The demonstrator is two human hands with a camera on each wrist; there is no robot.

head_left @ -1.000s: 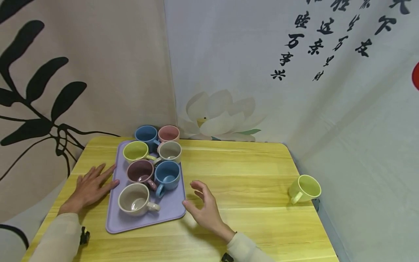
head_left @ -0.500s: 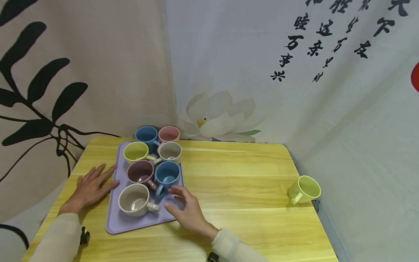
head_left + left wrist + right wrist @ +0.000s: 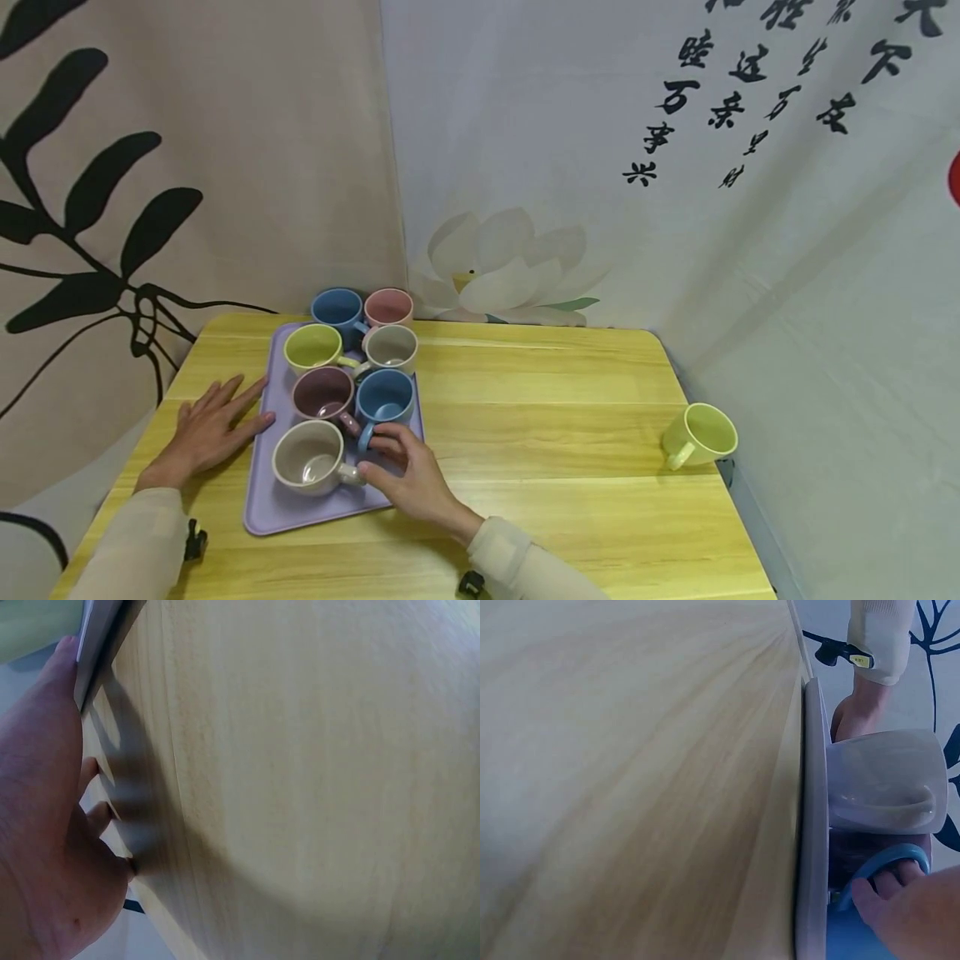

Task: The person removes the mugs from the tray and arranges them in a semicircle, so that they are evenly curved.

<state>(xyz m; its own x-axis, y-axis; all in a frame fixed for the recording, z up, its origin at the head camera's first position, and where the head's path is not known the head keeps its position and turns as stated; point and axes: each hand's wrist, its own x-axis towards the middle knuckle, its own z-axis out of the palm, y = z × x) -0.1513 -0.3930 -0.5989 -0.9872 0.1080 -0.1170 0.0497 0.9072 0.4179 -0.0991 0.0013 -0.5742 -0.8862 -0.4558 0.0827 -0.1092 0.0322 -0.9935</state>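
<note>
Mug, blue (image 3: pixel 386 400), stands upright on the lilac tray (image 3: pixel 258 512), beside the plum mug (image 3: pixel 322 392). Probably glazed ceramic: rigid, fairly light, slippery, chippable; its handle (image 3: pixel 366 437) is the recommended hold. The right hand (image 3: pixel 416 479) has curved fingers at that handle; whether they grip it cannot be told. The left hand (image 3: pixel 202 433) lies spread, thumb at the tray's edge. Compared with one second earlier, the right hand has moved inward over the tray; the left remains in place.

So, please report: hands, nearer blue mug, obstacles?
Left hand touching purple tray. Right hand at handle of nearer blue mug, grip unclear. Mug upright. Front cream mug close beside.
</note>
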